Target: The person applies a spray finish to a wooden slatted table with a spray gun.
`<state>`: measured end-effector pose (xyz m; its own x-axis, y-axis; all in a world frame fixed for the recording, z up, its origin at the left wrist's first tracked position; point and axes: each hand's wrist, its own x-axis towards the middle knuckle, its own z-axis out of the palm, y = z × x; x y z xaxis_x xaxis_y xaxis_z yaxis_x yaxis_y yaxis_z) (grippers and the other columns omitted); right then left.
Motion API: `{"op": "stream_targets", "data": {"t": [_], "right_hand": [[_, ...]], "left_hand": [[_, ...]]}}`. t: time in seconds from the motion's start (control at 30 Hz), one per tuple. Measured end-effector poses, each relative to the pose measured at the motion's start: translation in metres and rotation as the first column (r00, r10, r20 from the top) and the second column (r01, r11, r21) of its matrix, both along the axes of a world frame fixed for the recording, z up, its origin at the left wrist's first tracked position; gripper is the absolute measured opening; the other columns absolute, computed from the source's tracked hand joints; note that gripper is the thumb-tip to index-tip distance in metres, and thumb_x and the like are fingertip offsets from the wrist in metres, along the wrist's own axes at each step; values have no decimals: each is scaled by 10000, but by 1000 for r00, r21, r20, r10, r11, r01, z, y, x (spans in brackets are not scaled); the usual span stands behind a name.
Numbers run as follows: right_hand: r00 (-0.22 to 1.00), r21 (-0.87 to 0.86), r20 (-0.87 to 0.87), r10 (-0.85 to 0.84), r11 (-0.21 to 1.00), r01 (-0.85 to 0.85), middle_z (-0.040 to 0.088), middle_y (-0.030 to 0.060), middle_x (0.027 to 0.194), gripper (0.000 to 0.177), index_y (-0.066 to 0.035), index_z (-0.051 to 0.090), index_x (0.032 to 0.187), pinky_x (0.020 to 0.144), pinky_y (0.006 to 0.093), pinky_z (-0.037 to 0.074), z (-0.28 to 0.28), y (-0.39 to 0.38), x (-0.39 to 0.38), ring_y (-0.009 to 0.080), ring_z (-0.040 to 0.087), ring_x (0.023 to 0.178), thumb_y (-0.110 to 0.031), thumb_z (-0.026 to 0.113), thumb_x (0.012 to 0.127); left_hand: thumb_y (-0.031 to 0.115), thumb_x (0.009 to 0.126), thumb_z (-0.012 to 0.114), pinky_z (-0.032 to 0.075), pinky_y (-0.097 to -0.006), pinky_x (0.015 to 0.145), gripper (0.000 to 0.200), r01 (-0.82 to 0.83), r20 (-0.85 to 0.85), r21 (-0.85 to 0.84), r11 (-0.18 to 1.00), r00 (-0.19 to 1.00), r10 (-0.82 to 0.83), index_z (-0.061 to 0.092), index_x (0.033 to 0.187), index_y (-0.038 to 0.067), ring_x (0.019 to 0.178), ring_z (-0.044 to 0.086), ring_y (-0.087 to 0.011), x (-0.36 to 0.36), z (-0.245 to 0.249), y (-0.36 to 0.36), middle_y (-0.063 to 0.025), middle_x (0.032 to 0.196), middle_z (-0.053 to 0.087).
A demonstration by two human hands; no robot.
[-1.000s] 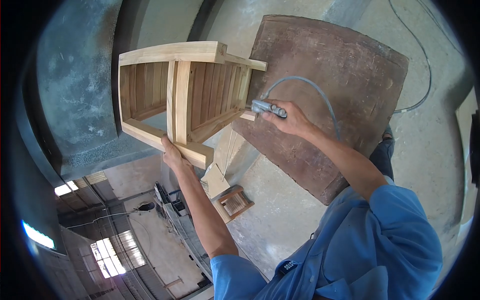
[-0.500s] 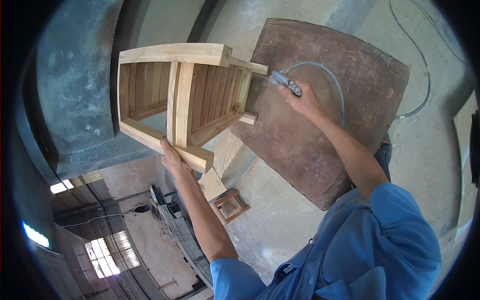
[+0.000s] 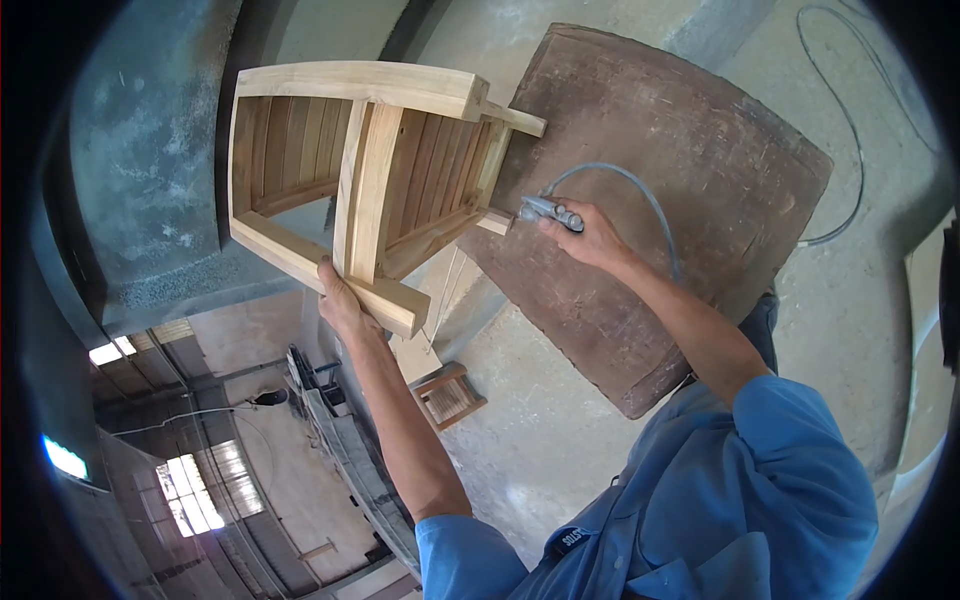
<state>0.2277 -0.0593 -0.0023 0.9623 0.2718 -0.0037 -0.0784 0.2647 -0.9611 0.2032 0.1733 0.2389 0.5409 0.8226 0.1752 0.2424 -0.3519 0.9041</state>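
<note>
Toward ten or eleven o'clock of my view is the wooden chair [image 3: 375,190]. My left hand [image 3: 345,305] grips its lower rail, at the chair's five o'clock, fingers wrapped on the wood and partly hidden. The fingers of my right hand [image 3: 592,238] are curled tight around a spray gun [image 3: 553,213], whose nozzle points to nine o'clock, near a chair leg. A hose [image 3: 640,185] arcs from it above a brown board [image 3: 720,210] at two o'clock. A small frame [image 3: 432,385] lies near six o'clock.
</note>
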Motion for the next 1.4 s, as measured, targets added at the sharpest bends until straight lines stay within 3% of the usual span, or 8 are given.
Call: {"op": "stream_targets", "data": {"t": [0.33, 0.63, 0.7, 0.8, 0.9, 1.1, 1.3, 1.4], "right_hand": [[995, -182, 10, -103, 978, 103, 718, 121, 972, 334, -98, 667, 1175, 791, 312, 510, -6, -9, 32, 206, 691, 906, -252, 673, 879], [952, -97, -55, -301, 950, 295, 700, 168, 1027, 355, -96, 648, 1201, 832, 325, 503, -3, -47, 56, 241, 684, 946, -286, 652, 901], [900, -291, 146, -411, 852, 436, 634, 26, 765, 368, -38, 659, 1167, 632, 270, 494, -16, -53, 61, 91, 588, 672, -312, 656, 921], [897, -475, 213, -386, 762, 441, 624, 14, 749, 356, -59, 669, 1162, 594, 252, 480, -27, -63, 63, 65, 588, 681, -323, 654, 924], [953, -275, -82, -290, 926, 258, 666, 40, 786, 347, -51, 670, 1146, 600, 248, 491, -20, -61, 71, 73, 621, 728, -316, 659, 922], [986, 85, -163, 32, 996, -19, 677, 34, 780, 360, -1, 648, 1111, 537, 222, 478, 46, -68, 56, 76, 632, 681, -312, 647, 931], [947, 402, 95, 305, 859, -317, 687, 73, 841, 451, 25, 602, 1235, 613, 262, 505, 93, -69, 12, 106, 638, 711, -232, 695, 876], [929, 240, 192, 317, 902, -358, 704, 126, 877, 491, 46, 602, 1222, 642, 282, 518, 99, -63, 12, 137, 664, 743, -271, 710, 863]], "left_hand": [[360, 850, 647, 524, -335, 711, 573, -22, 0, 43, 999, 1000, 22, 556, 1158, -114, 824, 644, -217, -2, -3, 6, -153, 994, 635], [332, 849, 647, 497, -329, 807, 566, 0, 25, 0, 1000, 1000, 0, 531, 1232, -68, 946, 610, -214, -1, -6, 10, -150, 1124, 599], [333, 850, 647, 496, -328, 808, 567, 1, 38, 4, 1000, 999, -2, 532, 1231, -71, 946, 610, -217, -1, -5, 7, -153, 1121, 600], [334, 851, 647, 494, -329, 809, 566, -8, 36, -2, 1000, 999, 8, 537, 1226, -75, 944, 610, -220, -2, -5, 3, -158, 1116, 602], [322, 864, 644, 492, -327, 808, 546, -35, 27, 53, 998, 999, 33, 543, 1217, -82, 923, 613, -216, -2, -3, -3, -155, 1099, 611], [378, 886, 622, 495, -324, 783, 523, -34, 35, 58, 998, 999, 32, 567, 1121, -86, 879, 617, -201, 0, -4, -10, -141, 1016, 619], [439, 875, 612, 507, -335, 733, 577, -37, -50, 143, 989, 998, 45, 571, 1090, -95, 826, 628, -215, 4, -1, -8, -164, 980, 623], [446, 870, 608, 509, -345, 717, 589, -79, -74, 148, 986, 993, 91, 573, 1079, -104, 811, 631, -225, 6, 2, -14, -172, 959, 626]]}}
